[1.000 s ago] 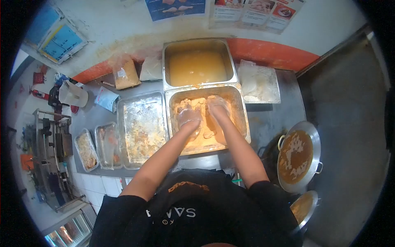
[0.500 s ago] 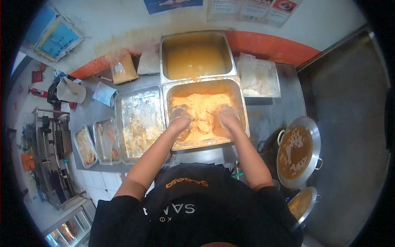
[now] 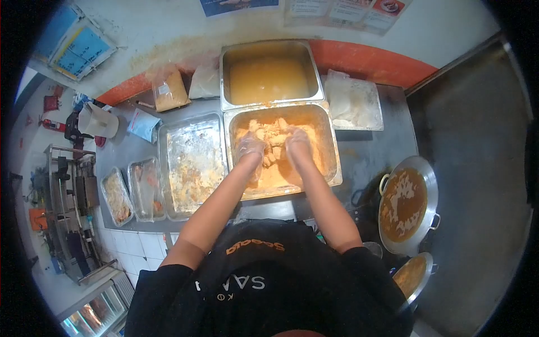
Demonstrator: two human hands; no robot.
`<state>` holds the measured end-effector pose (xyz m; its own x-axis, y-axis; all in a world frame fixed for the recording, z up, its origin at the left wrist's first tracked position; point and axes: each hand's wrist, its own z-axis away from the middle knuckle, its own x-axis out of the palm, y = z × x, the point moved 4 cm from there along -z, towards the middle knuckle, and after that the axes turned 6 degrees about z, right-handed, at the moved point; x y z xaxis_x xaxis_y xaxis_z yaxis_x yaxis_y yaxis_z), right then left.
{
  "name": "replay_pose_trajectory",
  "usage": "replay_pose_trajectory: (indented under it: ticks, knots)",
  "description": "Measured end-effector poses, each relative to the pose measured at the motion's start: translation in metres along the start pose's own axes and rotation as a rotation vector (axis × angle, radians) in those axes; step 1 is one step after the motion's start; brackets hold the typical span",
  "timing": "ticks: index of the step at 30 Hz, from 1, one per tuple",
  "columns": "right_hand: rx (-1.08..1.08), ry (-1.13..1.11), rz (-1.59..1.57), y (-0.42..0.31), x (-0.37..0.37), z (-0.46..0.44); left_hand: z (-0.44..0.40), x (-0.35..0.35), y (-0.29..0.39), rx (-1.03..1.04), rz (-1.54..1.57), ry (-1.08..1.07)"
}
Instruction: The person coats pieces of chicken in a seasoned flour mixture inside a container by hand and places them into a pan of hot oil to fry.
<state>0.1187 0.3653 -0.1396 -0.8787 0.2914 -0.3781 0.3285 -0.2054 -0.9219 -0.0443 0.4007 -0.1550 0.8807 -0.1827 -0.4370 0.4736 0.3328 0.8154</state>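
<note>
Inside the nearer deep rectangular steel pan [image 3: 337, 168], have left hand [image 3: 251, 146] in a clear plastic glove and right hand [image 3: 297, 140] gloved alike, both down among lumpy orange powder-coated pieces [image 3: 273, 150]. See those pieces heaped between both hands and just ahead, bedded on loose orange powder [image 3: 279, 181]. Cannot tell, under plastic and coating, about either grip: spread, pressed together or pinching a piece. Just behind, rim beside rim, see a second rectangular steel pan [image 3: 223, 78] of yellow-brown liquid [image 3: 269, 84]. To the left, on a grey metal desk [image 3: 359, 151], see a shallow silvery rectangular tray [image 3: 191, 135] smeared with crumbs; well apart to the right, a wide round metal pan [image 3: 431, 191] of brown liquid [image 3: 412, 196].
</note>
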Motion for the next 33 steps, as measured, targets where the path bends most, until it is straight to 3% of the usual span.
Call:
replay_pose_trajectory:
  ticks: [2,6,7,9,10,11,13,14,15,18,19,20,21,22,23,24,28,29,30,31,33]
  knots:
    - [0.142,-0.189,0.365,0.028,-0.001,-0.031,0.005,-0.007,0.012,-0.236,-0.072,-0.104]
    - [0.117,-0.341,0.145,0.094,0.071,-0.046,-0.041,0.058,-0.063,-0.219,-0.060,0.083]
    - [0.112,-0.340,0.147,0.090,0.080,-0.043,-0.058,0.081,-0.092,-0.110,0.179,0.201]
    - [-0.013,-0.222,0.109,0.076,0.084,-0.040,-0.053,0.073,-0.084,0.005,0.419,0.319]
    - [-0.054,-0.183,0.097,0.073,0.084,-0.040,-0.049,0.068,-0.079,0.015,0.561,0.153]
    - [-0.234,-0.135,0.421,0.067,0.083,-0.040,-0.036,0.058,-0.061,0.019,0.698,-0.017]
    - [-0.391,-0.109,0.742,0.051,0.068,-0.026,0.001,0.028,-0.028,-0.131,0.733,0.055]
    - [-0.236,-0.221,0.478,0.020,0.043,-0.025,0.009,0.023,-0.023,-0.256,0.767,0.121]
    - [-0.081,-0.319,0.211,0.002,0.022,-0.023,-0.023,0.021,-0.063,-0.158,0.401,-0.010]
    - [-0.068,-0.316,0.179,0.002,-0.026,-0.008,-0.018,0.012,-0.072,-0.226,0.579,0.052]
    - [-0.069,-0.318,0.182,0.009,-0.024,-0.010,-0.007,0.013,-0.058,-0.281,0.767,-0.138]
    - [0.065,-0.479,0.356,0.029,-0.015,-0.011,-0.009,0.020,-0.062,-0.281,0.770,-0.135]
    - [0.200,-0.632,0.527,0.038,-0.010,-0.009,-0.016,0.029,-0.070,-0.246,0.561,-0.147]
    - [0.199,-0.630,0.526,0.041,-0.001,-0.001,-0.022,0.037,-0.078,-0.210,0.351,-0.158]
    - [0.311,-0.556,0.248,0.038,0.013,0.016,-0.019,0.046,-0.076,-0.208,0.350,-0.159]
    - [0.416,-0.473,-0.030,0.035,0.026,0.027,-0.011,0.061,-0.073,-0.282,0.510,-0.231]
    - [0.502,-0.327,-0.223,0.056,0.058,0.024,0.016,0.061,-0.035,-0.378,0.863,-0.264]
    - [0.201,-0.171,0.021,0.045,0.049,0.014,0.012,0.062,-0.038,-0.374,0.862,-0.265]
    - [-0.096,-0.016,0.263,0.034,0.042,0.013,0.007,0.055,-0.042,-0.199,0.704,-0.154]
    - [-0.087,-0.021,0.263,0.037,0.033,0.013,0.006,0.049,-0.046,-0.034,0.541,-0.046]
    - [0.070,-0.127,0.058,0.024,0.003,-0.003,0.019,0.021,-0.014,-0.058,0.415,-0.065]
